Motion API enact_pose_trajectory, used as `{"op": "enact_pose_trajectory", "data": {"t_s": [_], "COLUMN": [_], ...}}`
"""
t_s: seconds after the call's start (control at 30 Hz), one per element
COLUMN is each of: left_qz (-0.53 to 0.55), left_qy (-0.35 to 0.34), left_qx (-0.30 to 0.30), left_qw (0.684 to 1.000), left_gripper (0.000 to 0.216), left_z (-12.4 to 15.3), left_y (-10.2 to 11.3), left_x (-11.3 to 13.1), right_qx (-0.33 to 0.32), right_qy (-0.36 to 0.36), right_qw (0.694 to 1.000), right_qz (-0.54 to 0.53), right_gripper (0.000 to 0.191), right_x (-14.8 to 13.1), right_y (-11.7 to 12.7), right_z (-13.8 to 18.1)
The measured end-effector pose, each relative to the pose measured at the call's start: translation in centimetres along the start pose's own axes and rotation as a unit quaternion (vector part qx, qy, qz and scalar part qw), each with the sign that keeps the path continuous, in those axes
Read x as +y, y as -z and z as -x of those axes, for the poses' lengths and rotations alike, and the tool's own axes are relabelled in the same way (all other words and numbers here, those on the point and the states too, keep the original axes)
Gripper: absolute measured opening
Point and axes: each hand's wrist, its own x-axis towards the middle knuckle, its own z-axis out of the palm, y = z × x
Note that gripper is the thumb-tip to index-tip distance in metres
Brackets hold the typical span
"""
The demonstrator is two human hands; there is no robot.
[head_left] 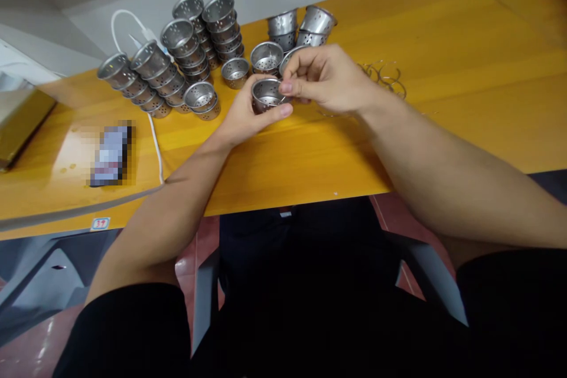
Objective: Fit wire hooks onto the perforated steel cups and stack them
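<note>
My left hand (243, 118) is closed round a small perforated metal cup (264, 95), held just above the yellow table (310, 153). My right hand (325, 78) pinches at the cup's rim with thumb and forefinger pressed together; whatever thin thing sits between them is too small to make out. A few thin wire rings (386, 77) lie on the table just right of my right hand. Loose cups (266, 58) stand directly behind my hands.
Several leaning stacks of the same metal cups (177, 59) fill the table's back left, and a short stack (301, 26) stands behind my hands. A white cable (155, 142) runs across the left. A blurred dark phone-like object (110, 155) lies near the front left edge.
</note>
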Motion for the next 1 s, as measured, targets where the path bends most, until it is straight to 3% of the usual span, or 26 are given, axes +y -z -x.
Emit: {"op": "enact_pose_trajectory", "data": {"t_s": [0.07,0.17,0.33,0.57,1.0], "left_qz": [-0.028,-0.060,-0.073,-0.094,-0.104], "left_qy": [-0.033,-0.067,-0.071,-0.070,-0.070], "left_qx": [0.002,0.005,0.007,0.010,0.003], "left_qw": [0.999,0.996,0.995,0.993,0.992], "left_gripper": [0.117,0.116,0.109,0.102,0.098], "left_z": [-0.1,-0.4,-0.4,-0.4,-0.4], "left_y": [0.1,0.2,0.2,0.2,0.4], "left_x": [-0.7,-1.7,-1.9,-1.3,-1.4], "right_qx": [0.017,0.002,-0.022,-0.006,-0.014], "right_qy": [-0.005,0.050,0.115,0.098,0.103], "right_qw": [1.000,0.998,0.990,0.993,0.991], "right_qz": [0.004,-0.025,-0.078,-0.072,-0.086], "right_gripper": [0.071,0.075,0.071,0.067,0.081], "right_x": [0.8,2.4,3.8,3.4,3.4], "right_y": [-0.1,-0.1,0.2,-0.1,-0.2], "right_z": [-0.4,-1.2,-2.1,-1.9,-2.3]}}
